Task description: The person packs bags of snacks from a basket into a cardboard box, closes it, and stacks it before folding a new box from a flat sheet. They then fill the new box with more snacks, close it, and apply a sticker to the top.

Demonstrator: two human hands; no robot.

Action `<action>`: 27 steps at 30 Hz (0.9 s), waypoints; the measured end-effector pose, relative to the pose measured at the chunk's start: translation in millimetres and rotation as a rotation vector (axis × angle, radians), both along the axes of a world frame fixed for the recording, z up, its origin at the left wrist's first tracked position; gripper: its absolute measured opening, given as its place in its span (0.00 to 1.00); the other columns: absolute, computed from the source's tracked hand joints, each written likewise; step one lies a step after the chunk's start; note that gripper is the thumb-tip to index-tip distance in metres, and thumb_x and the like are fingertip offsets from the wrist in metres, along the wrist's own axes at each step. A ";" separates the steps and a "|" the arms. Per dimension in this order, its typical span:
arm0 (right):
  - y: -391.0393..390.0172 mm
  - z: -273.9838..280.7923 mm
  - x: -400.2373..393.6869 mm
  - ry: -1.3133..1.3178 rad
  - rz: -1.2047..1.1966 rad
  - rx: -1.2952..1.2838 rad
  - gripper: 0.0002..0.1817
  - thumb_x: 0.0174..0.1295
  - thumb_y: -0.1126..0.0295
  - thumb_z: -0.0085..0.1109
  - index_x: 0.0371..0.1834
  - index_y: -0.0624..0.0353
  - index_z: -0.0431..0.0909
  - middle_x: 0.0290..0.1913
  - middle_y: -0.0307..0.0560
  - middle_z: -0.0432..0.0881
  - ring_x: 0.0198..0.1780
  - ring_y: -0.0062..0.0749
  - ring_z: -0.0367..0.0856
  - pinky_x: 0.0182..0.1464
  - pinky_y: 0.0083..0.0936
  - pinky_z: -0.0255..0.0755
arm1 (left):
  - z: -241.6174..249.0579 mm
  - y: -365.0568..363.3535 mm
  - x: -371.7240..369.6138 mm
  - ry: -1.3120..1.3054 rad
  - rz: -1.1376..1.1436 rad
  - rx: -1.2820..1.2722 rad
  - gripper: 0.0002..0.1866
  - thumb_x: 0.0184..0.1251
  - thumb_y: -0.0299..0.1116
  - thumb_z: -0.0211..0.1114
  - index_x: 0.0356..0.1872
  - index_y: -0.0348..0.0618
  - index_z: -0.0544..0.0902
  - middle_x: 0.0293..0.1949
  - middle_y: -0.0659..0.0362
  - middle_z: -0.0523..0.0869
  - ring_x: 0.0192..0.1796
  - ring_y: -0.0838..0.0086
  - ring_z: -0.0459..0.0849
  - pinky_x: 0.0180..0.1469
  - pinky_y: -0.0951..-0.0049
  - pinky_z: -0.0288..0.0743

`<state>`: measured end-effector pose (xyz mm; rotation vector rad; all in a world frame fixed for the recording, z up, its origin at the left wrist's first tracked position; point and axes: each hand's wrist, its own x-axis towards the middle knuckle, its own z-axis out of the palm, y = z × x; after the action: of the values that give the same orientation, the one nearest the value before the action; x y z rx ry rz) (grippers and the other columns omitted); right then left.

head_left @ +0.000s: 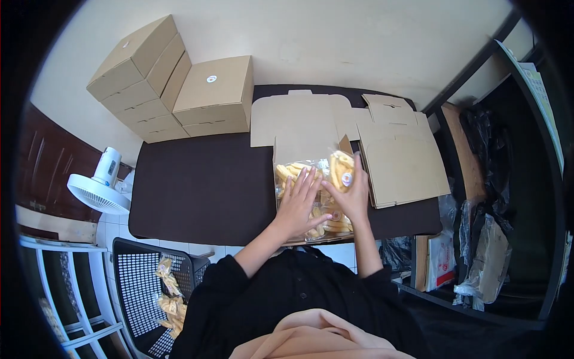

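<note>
An open cardboard box (276, 190) at the table's front edge holds several clear plastic bags of yellow, stick-shaped snacks. My left hand (297, 206) lies over the bags on the left with its fingers spread, pressing on them and gripping nothing. Toward the box's right side, my right hand (351, 194) has its thumb and fingers around a snack bag (341, 169) with a round label. That bag sits at the back right corner, partly covered by the hand. The raised box lid (302, 116) lies back toward the wall.
Closed boxes (218, 90) are stacked at the back left. Flat cardboard blanks (400, 155) lie to the right on the dark table (197, 185). A black basket (134, 281) with more snack bags stands below left, near a white fan (101, 188). A shelf rack (538, 197) borders the right.
</note>
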<state>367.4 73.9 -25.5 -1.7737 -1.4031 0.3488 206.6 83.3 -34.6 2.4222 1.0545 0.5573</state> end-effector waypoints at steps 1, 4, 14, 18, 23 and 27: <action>5.9 -4.0 -3.6 -0.053 -0.010 -0.080 0.49 0.40 0.57 0.71 0.63 0.67 0.52 0.57 0.62 0.63 0.55 0.47 0.68 0.53 0.34 0.67 | -6.8 4.4 1.5 0.095 0.022 0.053 0.46 0.52 0.61 0.56 0.64 0.35 0.54 0.67 0.46 0.50 0.70 0.55 0.43 0.67 0.50 0.38; 14.7 -20.0 -8.1 -0.176 -0.042 -0.194 0.49 0.40 0.51 0.69 0.62 0.67 0.55 0.59 0.64 0.58 0.56 0.53 0.65 0.55 0.37 0.64 | -23.6 12.1 -1.1 0.283 0.067 0.090 0.48 0.51 0.64 0.54 0.64 0.35 0.54 0.67 0.47 0.49 0.70 0.56 0.41 0.67 0.48 0.36; 1.7 -52.7 -7.0 -0.524 0.056 -0.156 0.34 0.59 0.54 0.50 0.63 0.65 0.55 0.65 0.68 0.50 0.65 0.59 0.51 0.64 0.42 0.52 | -35.1 16.0 -12.2 0.299 -0.022 0.119 0.47 0.52 0.65 0.52 0.64 0.37 0.54 0.67 0.49 0.50 0.71 0.59 0.41 0.67 0.50 0.36; 0.7 -50.8 -7.7 -0.414 0.050 -0.187 0.36 0.58 0.53 0.50 0.64 0.65 0.52 0.65 0.68 0.49 0.66 0.59 0.49 0.65 0.42 0.49 | -27.3 12.6 -11.5 0.297 0.019 0.093 0.48 0.52 0.65 0.51 0.65 0.37 0.53 0.68 0.49 0.48 0.71 0.60 0.39 0.67 0.49 0.31; -10.1 -28.3 -0.7 -0.416 0.122 -0.055 0.36 0.57 0.57 0.53 0.63 0.68 0.53 0.65 0.67 0.50 0.66 0.59 0.49 0.66 0.42 0.47 | 3.9 -12.4 -37.1 0.140 0.239 0.003 0.47 0.53 0.60 0.54 0.66 0.38 0.48 0.69 0.48 0.44 0.71 0.58 0.37 0.66 0.47 0.26; -22.5 -6.9 3.1 -0.355 0.237 -0.010 0.33 0.54 0.68 0.56 0.61 0.70 0.55 0.64 0.65 0.53 0.66 0.57 0.50 0.66 0.41 0.47 | 4.9 -52.0 -91.9 -0.059 0.599 -0.020 0.46 0.55 0.54 0.56 0.67 0.39 0.46 0.69 0.47 0.41 0.71 0.55 0.35 0.66 0.49 0.23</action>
<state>370.5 51.4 -32.4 -1.7389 -1.8727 0.1683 114.7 31.3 -29.7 2.0334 1.7551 0.7921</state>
